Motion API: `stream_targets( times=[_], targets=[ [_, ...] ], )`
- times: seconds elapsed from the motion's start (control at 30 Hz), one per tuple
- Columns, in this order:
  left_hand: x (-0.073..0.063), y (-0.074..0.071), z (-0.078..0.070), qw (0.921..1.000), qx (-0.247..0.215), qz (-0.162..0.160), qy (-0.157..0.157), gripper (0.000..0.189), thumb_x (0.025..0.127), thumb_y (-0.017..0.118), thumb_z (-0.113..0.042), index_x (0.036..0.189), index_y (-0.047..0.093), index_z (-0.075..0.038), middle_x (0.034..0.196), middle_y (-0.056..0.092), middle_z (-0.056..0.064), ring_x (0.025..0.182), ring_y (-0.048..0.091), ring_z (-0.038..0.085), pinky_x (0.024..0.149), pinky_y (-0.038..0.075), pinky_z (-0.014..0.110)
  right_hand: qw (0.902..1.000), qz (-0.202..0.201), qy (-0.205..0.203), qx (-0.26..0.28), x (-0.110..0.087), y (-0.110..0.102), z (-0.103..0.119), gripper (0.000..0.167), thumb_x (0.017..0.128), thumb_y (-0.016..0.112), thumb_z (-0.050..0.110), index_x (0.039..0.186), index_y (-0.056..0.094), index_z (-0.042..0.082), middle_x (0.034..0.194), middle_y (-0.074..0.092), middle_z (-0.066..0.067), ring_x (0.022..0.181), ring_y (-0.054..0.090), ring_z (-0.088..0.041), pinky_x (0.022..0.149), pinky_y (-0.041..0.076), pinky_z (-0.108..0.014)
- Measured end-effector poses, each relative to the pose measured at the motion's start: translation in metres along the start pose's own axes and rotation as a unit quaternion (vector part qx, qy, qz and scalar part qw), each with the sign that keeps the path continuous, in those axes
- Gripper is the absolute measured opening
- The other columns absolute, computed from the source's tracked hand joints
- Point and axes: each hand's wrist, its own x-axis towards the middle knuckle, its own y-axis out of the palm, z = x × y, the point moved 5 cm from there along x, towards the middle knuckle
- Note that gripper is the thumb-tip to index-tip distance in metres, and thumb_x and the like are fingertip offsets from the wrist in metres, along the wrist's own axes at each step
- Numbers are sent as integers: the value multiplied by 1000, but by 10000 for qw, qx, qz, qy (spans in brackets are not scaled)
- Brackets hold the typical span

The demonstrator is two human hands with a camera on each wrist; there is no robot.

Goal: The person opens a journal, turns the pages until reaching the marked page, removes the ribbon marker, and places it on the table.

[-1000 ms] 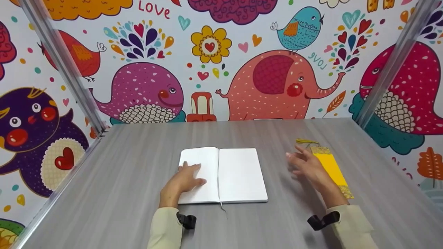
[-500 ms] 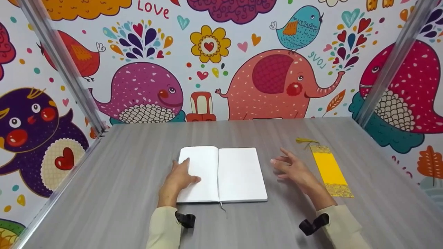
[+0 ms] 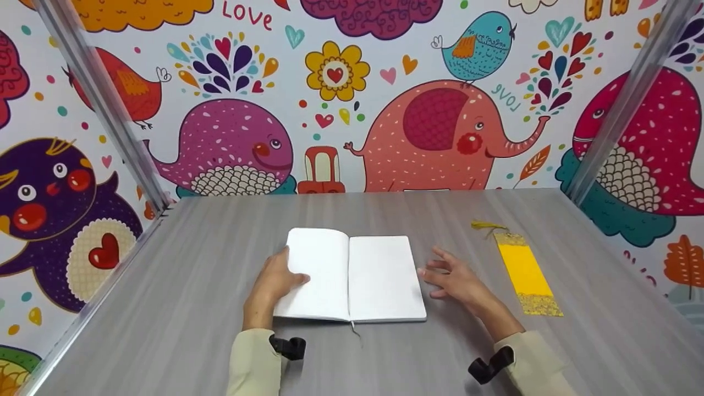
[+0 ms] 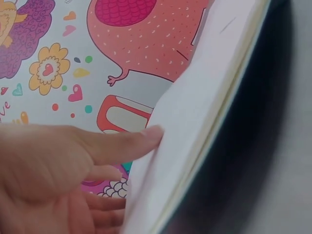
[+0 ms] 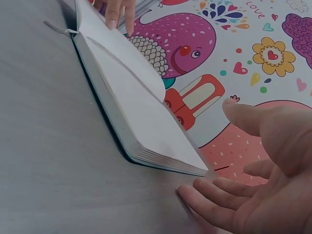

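A notebook (image 3: 382, 280) lies open at blank white pages in the middle of the table. My left hand (image 3: 272, 281) grips its left side, thumb on the page and the other fingers around the outer edge. That left half is lifted off the table, and its dark cover (image 4: 258, 122) shows from below in the left wrist view. Just off the right edge hovers my right hand (image 3: 454, 280), fingers loosely spread and holding nothing. The right wrist view shows this hand (image 5: 263, 170) near the notebook's page corner.
To the right of the right hand lies a yellow bookmark (image 3: 526, 269) with glittery ends and a tassel (image 3: 488, 224). A thin ribbon (image 3: 356, 331) hangs from the notebook's spine. Printed wall panels (image 3: 330, 126) stand behind the grey table (image 3: 192, 264).
My left hand has slid from the page to the left edge, and that side has risen. My right hand has moved left from beside the bookmark toward the notebook.
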Motion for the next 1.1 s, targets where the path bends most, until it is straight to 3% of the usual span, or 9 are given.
stream_targets(
  times=[0.2, 0.37, 0.5, 0.6, 0.83, 1.1],
  targets=[
    [0, -6, -1, 9997, -12, 124, 226, 74, 89, 69, -1, 150, 30, 14, 155, 35, 33, 147, 32, 46, 121, 28, 54, 10000, 28, 25, -29, -1, 7, -1, 84, 92, 73, 32, 158, 27, 7, 147, 49, -25, 113, 66, -30, 83, 61, -36],
    [-3, -13, 5, 9995, -209, 181, 136, 71, 91, 68, -1, 152, 33, 7, 156, 36, 28, 146, 35, 45, 118, 34, 56, 10000, -30, -37, -41, -2, 14, 1, 84, 90, 76, 25, 156, 30, 1, 144, 51, -26, 112, 65, -30, 77, 62, -37],
    [-6, -20, 16, 9978, -600, 259, -100, 69, 93, 68, -2, 154, 35, -2, 156, 41, 22, 123, 60, 39, 88, 58, 46, 9999, -110, -31, -28, -2, 19, 2, 83, 87, 79, 18, 153, 34, -2, 140, 54, -27, 110, 66, -29, 75, 62, -38],
    [-9, -23, 22, 9947, -904, 455, -180, 67, 94, 66, -2, 154, 36, -1, 153, 45, 23, 106, 69, 35, 62, 59, 37, 9999, -103, 38, -45, -2, 22, 1, 83, 84, 81, 15, 152, 36, -2, 138, 55, -26, 105, 66, -26, 76, 61, -37],
    [-13, -24, 20, 9924, -1075, 583, -107, 60, 95, 65, -2, 150, 42, 1, 139, 56, 29, 110, 68, 37, 65, 61, 39, 9990, -93, 115, -419, -2, 23, 0, 77, 80, 84, 12, 146, 47, -3, 132, 60, -20, 102, 63, -21, 75, 59, -32],
    [-13, -26, 13, 9904, -1279, 487, -172, 60, 94, 65, -3, 151, 44, -5, 134, 62, 22, 95, 70, 23, 59, 59, 35, 9972, -197, -55, -714, -4, 24, 0, 65, 79, 82, 5, 137, 56, -3, 121, 64, -17, 92, 61, -20, 75, 58, -30]
  ],
)
